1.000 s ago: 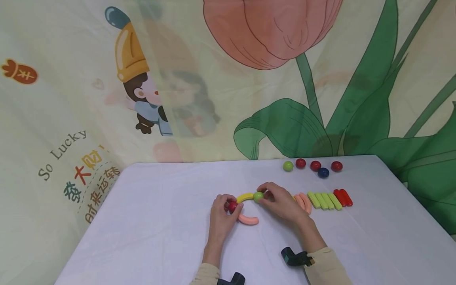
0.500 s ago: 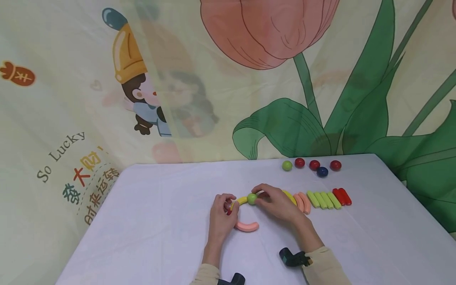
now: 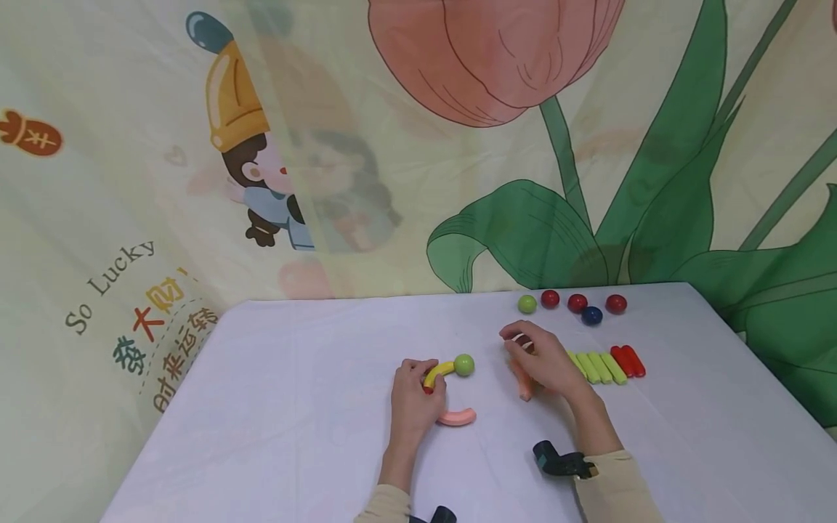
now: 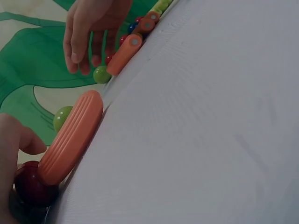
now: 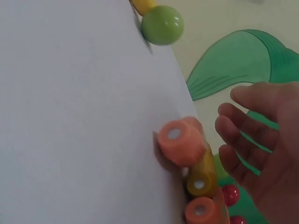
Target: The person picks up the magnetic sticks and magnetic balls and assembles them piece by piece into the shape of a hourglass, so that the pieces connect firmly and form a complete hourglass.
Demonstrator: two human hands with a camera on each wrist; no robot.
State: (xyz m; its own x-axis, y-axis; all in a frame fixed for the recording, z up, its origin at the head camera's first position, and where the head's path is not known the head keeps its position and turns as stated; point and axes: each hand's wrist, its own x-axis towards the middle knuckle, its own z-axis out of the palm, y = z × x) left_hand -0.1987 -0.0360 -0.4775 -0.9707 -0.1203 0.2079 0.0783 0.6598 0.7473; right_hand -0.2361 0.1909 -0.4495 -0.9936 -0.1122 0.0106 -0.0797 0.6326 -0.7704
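My left hand (image 3: pixel 413 407) holds a dark red ball (image 4: pixel 32 186) between thumb and fingers, low on the white table. From that ball a yellow curved rod (image 3: pixel 439 372) runs to a green ball (image 3: pixel 464 365). A ribbed pink curved rod (image 4: pixel 72 137) also meets the red ball and points rightward. My right hand (image 3: pixel 548 362) is over the row of rods, fingers loosely bent and apart, nothing between them. Just beside its fingertips lies another pink curved rod (image 5: pixel 182 144) with a metal disc in its end; a yellow rod (image 5: pixel 202 179) lies behind it.
Light green straight rods (image 3: pixel 598 367) and two red rods (image 3: pixel 629 361) continue the row to the right. Toward the back edge sit a green ball (image 3: pixel 527 303), several red balls (image 3: pixel 616 303) and a dark blue ball (image 3: pixel 591 315). A printed cloth (image 3: pixel 366 145) hangs behind the table.
My right hand has let go of the green ball and moved right, over the row of rods. The joined yellow rod and green ball first shifted slightly left. My left hand stays at the red ball.
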